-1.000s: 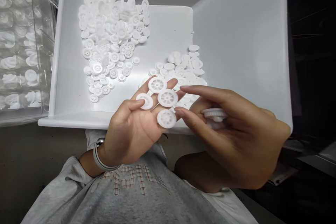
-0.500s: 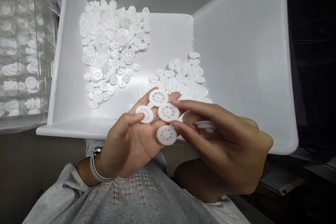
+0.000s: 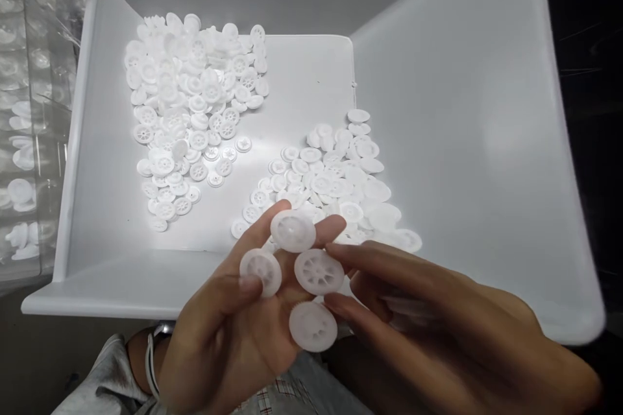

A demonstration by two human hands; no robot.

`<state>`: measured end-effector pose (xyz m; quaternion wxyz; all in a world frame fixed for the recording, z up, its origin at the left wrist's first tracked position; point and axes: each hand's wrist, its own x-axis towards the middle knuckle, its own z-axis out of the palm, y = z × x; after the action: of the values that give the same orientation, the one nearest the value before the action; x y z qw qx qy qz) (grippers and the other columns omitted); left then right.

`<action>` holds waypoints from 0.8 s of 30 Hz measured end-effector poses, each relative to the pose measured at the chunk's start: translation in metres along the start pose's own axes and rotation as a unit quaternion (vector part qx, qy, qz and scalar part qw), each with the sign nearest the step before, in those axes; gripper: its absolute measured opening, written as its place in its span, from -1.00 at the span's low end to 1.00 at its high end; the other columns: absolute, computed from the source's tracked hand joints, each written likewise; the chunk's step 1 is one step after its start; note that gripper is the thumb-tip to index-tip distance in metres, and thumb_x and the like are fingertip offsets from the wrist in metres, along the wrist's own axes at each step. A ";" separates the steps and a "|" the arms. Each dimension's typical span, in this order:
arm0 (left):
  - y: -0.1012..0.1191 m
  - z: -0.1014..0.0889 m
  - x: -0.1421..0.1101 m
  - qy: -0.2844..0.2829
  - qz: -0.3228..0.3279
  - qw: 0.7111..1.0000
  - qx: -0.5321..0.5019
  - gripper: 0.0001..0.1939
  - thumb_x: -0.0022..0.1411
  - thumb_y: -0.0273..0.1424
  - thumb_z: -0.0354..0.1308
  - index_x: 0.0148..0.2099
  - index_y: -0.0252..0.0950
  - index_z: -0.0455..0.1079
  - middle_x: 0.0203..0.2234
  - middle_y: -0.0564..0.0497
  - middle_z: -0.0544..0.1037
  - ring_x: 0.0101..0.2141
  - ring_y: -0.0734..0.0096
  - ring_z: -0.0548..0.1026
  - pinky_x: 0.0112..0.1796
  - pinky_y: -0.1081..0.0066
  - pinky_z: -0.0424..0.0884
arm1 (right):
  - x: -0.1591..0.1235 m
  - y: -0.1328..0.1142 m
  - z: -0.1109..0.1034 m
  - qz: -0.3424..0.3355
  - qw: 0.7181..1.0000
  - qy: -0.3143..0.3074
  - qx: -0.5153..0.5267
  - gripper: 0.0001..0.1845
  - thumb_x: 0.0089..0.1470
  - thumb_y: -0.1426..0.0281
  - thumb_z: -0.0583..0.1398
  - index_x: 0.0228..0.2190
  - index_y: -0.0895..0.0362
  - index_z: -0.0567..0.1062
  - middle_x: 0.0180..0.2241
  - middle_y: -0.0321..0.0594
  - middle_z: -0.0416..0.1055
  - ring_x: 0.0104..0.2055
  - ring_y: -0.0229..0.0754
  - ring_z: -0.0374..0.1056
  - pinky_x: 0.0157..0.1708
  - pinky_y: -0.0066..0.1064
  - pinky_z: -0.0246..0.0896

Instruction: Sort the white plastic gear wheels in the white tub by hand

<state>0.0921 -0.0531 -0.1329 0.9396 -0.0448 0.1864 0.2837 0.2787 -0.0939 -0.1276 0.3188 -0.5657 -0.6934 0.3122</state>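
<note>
My left hand (image 3: 233, 331) is palm up over the near rim of a white tray (image 3: 97, 285), fingers spread, with several white spoked plastic wheels (image 3: 318, 271) lying on the fingers; the thumb presses on one wheel (image 3: 261, 269). My right hand (image 3: 438, 337) reaches in from the right, its fingertips touching the wheels on the left fingers. Its curled lower fingers seem to hold more white wheels (image 3: 403, 311), blurred and partly hidden.
The tray holds a big heap of white wheels (image 3: 189, 104) at the far left and a smaller heap (image 3: 341, 175) near the middle. The tray's tall right wall (image 3: 462, 142) slopes up. Clear plastic blister trays (image 3: 29, 142) with white parts stand to the left.
Both hands sit lower and closer in the view, and the tray shows more fully. The right fingertips have closed in onto the wheels on my left fingers.
</note>
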 end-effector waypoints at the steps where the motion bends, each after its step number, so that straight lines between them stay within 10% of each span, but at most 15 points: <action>1: 0.000 0.000 0.000 0.001 -0.002 1.000 0.001 -0.58 0.43 -0.33 -0.04 0.24 0.00 0.42 0.29 0.15 0.41 0.35 0.33 0.26 0.35 0.26 0.16 | 0.000 0.001 -0.001 0.004 1.000 0.009 0.000 -0.56 0.19 0.54 0.25 0.08 0.04 0.41 -0.42 -0.32 0.47 -0.52 -0.32 0.42 -0.53 -0.52 0.40; 17: -0.002 0.001 0.004 0.013 -0.002 1.000 0.016 -0.56 0.41 -0.35 -0.03 0.24 0.07 0.40 0.28 0.22 0.41 0.37 0.39 0.21 0.35 0.30 0.16 | 0.001 0.005 0.003 0.003 0.999 0.040 0.001 -0.61 0.20 0.50 0.26 0.06 0.07 0.44 -0.41 -0.29 0.48 -0.53 -0.31 0.40 -0.55 -0.49 0.39; 24: -0.002 0.002 0.003 0.018 -0.001 1.000 0.018 -0.33 0.40 -0.32 0.02 0.48 0.05 -0.03 0.33 0.14 0.34 0.39 0.26 0.19 0.40 0.12 0.07 | -0.004 0.003 0.009 -0.001 0.997 0.075 -0.020 -0.57 0.21 0.46 0.27 0.09 -0.01 0.45 -0.46 -0.35 0.42 -0.54 -0.32 0.37 -0.58 -0.48 0.35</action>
<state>0.0965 -0.0529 -0.1321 0.9371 -0.0329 0.2081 0.2784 0.2739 -0.0980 -0.1363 0.3589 -0.5931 -0.6740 0.2551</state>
